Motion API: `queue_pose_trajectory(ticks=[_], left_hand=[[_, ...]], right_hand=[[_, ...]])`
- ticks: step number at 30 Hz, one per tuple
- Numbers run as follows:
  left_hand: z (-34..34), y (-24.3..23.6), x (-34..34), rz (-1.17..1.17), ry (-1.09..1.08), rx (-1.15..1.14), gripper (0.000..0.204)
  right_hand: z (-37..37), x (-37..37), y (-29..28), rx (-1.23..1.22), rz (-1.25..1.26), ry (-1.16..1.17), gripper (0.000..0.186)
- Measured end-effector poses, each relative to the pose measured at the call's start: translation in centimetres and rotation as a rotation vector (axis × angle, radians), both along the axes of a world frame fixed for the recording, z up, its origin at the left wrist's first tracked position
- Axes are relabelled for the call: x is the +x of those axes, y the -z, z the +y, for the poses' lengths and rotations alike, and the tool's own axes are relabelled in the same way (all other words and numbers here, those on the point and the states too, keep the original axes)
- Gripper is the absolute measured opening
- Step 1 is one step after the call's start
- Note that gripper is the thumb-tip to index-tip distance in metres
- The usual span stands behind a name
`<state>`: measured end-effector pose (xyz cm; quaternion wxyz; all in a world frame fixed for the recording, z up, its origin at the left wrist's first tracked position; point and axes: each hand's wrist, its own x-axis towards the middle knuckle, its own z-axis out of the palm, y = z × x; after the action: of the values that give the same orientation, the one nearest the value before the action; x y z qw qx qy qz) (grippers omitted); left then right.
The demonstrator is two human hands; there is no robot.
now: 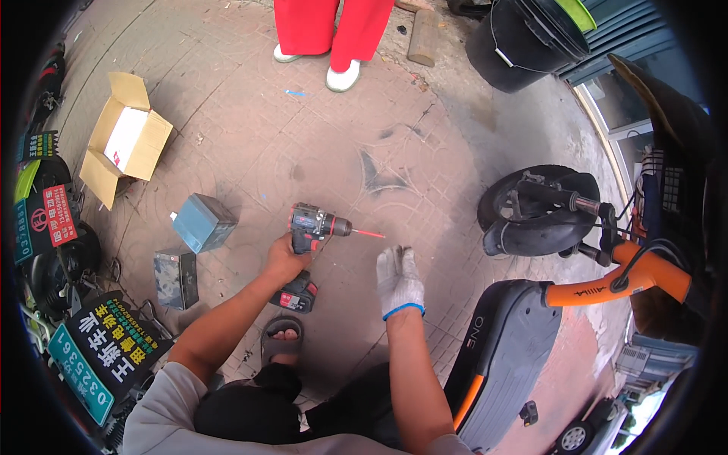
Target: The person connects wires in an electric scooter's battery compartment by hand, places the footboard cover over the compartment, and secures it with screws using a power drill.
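Observation:
My bare left hand [285, 262] is wrapped round the grip of a cordless drill [309, 221], held out over the paving. A long, thin red bit [368, 233] sticks out of its chuck toward the right. My right hand [400, 282] wears a white knitted work glove with a blue cuff. Its fingers stretch forward close to the bit's tip, apart from it, and nothing shows in them. On the right lies an orange and black electric scooter [504, 356], its black front wheel [531, 208] nearest to my right hand.
Two block-shaped batteries [203, 222] [176, 279] stand left of my left arm. Farther off is an open cardboard box [127, 140]. A person in red trousers [326, 30] stands ahead. A black bucket [523, 45] is at the far right, and parked vehicles with signs [98, 349] line the left.

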<state>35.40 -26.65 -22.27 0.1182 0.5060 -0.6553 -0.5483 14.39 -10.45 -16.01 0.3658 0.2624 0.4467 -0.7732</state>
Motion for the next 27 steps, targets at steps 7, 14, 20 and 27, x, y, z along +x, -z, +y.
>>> queue_pose_trajectory(ticks=[7,14,20,27], left_hand=[[3.5,-6.5,0.4,0.258,0.03,0.251,0.015],[3.4,-9.2,0.0,0.274,0.041,0.219,0.015],[4.1,-9.9,-0.3,0.218,0.02,0.174,0.016],[5.8,-10.7,-0.9,0.23,-0.004,0.183,0.013]], right_hand=[[-1.1,0.5,-1.8,-0.386,-0.116,0.081,0.017],[-0.7,1.1,-3.6,-0.52,-0.047,0.04,0.022],[-0.6,1.2,-3.5,-0.496,-0.061,0.09,0.023],[-0.1,1.0,-4.6,-0.488,0.04,0.038,0.024]])
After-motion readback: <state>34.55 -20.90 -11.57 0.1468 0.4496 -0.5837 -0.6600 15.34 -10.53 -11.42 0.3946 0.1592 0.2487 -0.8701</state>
